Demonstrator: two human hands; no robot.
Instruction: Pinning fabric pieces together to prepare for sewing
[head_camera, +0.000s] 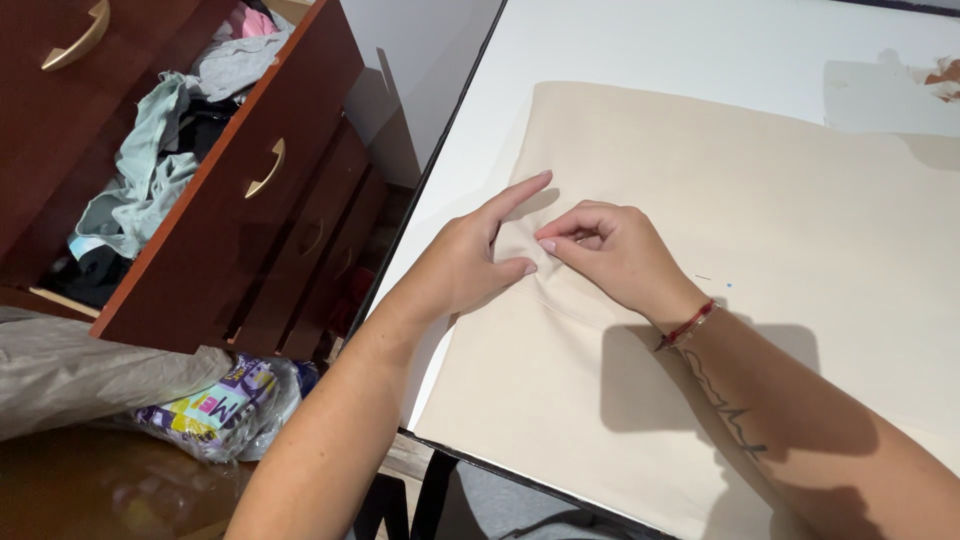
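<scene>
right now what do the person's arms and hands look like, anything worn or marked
Both arms are bare, no sleeves. The right wrist wears a thin red cord bracelet, and a dark script tattoo runs along the right forearm. The left hand and right hand wear no gloves; nails look pale.

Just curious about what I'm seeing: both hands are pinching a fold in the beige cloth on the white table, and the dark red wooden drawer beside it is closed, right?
Not quite. The head view shows the dark red wooden drawer pulled open, with crumpled clothes inside. The rest holds: the left hand and right hand pinch a fold in the beige cloth on the white table.
</scene>
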